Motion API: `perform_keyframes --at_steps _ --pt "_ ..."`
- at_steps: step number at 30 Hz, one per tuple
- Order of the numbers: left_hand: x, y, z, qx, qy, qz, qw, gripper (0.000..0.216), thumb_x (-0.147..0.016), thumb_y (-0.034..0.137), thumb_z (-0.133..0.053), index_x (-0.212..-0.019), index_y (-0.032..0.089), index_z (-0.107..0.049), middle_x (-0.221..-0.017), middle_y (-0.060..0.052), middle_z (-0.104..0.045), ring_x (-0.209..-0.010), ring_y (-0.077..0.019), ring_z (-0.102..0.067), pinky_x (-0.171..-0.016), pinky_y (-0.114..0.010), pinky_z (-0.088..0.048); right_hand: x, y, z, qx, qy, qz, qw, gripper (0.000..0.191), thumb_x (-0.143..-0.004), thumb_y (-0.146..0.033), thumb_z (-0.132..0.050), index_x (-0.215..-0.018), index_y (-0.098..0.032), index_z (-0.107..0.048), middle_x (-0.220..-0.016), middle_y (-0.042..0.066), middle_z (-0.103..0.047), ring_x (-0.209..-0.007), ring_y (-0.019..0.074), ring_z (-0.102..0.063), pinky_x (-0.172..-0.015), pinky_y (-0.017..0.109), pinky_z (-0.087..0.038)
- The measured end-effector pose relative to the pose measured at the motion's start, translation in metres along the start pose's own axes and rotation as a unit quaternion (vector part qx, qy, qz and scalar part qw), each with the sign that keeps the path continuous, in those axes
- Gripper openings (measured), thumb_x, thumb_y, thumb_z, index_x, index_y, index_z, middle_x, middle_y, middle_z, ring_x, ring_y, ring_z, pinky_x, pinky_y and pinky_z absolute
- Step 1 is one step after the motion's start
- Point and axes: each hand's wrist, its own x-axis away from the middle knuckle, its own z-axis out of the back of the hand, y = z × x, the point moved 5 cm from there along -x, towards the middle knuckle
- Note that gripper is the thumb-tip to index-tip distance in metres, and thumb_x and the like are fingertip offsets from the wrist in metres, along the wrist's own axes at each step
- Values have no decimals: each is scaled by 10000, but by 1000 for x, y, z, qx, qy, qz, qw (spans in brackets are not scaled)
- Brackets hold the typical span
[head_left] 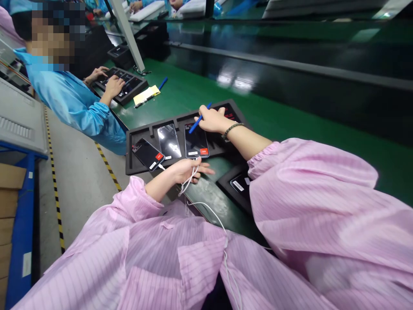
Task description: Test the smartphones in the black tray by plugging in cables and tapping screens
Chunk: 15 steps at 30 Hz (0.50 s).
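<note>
My right hand [211,119] grips a blue pen [195,125] whose lower end is over a phone [197,144] with a red block on its dark screen. At that phone's bottom edge, my left hand [189,170] pinches a white cable [188,183] between thumb and finger, its other fingers loose. Whether the plug is in the phone is hidden. To the left, in the same black tray [146,129], lie a dark-screened phone [170,142] and a tilted phone [147,154] with a white plug at its lower end. My right hand partly covers the tray's right side.
Another tray with a phone [238,185] lies under my right sleeve. A co-worker in a blue smock [74,101] handles a tray [129,86] at the left. Yellow paper [146,95] and pens lie on the green bench [180,86]. A grey post [129,38] stands behind.
</note>
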Motion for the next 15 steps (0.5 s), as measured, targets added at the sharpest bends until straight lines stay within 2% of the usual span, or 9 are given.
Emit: perform_keyframes --at_steps 2,5,6,8,10,11,13,15 --pt "9 12 10 -204 55 -62 975 438 -1078 340 -365 -795 142 -633 -745 -89 -728 -511 -134 -440 -556 -250 -377 4 -1 9 -2 2 1 1000 218 -942 -421 -459 -996 -210 -480 -997 156 -667 -1086 381 -565 -1001 610 -315" --pt "35 27 19 -362 190 -144 901 341 -1047 333 -459 -831 141 -640 -815 -128 -724 -745 -222 -622 -676 -277 -408 19 1 33 -12 22 3 1000 183 -958 -403 -430 -985 -224 -450 -1118 166 -674 -1150 366 -555 -992 579 -348" --pt "45 31 19 -403 234 -168 868 319 -1046 345 -463 -879 139 -640 -860 -146 -718 -828 -258 -649 -718 -294 -415 29 4 44 -18 32 5 999 175 -961 -400 -420 -979 -227 -437 -1147 171 -673 -1163 363 -558 -992 577 -354" --pt "62 36 9 -520 284 -226 773 331 -1060 377 -419 -981 138 -633 -925 -171 -703 -924 -310 -668 -782 -334 -429 56 17 70 -31 45 8 998 215 -963 -452 -417 -945 -238 -406 -1136 178 -684 -1158 365 -581 -990 586 -363" --pt "65 33 -10 -622 249 -275 689 345 -1067 388 -390 -1009 140 -624 -918 -170 -691 -929 -324 -675 -805 -360 -445 99 37 96 -38 49 1 998 352 -946 -600 -413 -897 -254 -377 -1058 158 -705 -1118 365 -616 -991 605 -368" --pt "60 29 -18 -652 211 -290 668 336 -1068 381 -390 -1003 144 -620 -905 -162 -685 -921 -319 -675 -804 -360 -452 127 47 108 -41 51 -4 998 431 -919 -689 -400 -881 -261 -369 -1033 142 -712 -1090 361 -635 -986 613 -375" --pt "44 18 -30 -684 156 -305 644 300 -1064 350 -400 -983 151 -611 -884 -146 -674 -891 -301 -667 -781 -352 -464 193 65 125 -49 51 -27 997 568 -832 -842 -379 -846 -274 -363 -1042 116 -728 -1020 349 -673 -934 605 -418" --pt "24 7 -34 -689 148 -325 631 258 -1053 310 -415 -994 145 -605 -895 -148 -670 -880 -297 -654 -766 -359 -477 266 74 130 -65 58 -57 995 625 -779 -909 -383 -806 -286 -343 -1057 115 -744 -999 346 -694 -835 555 -468"
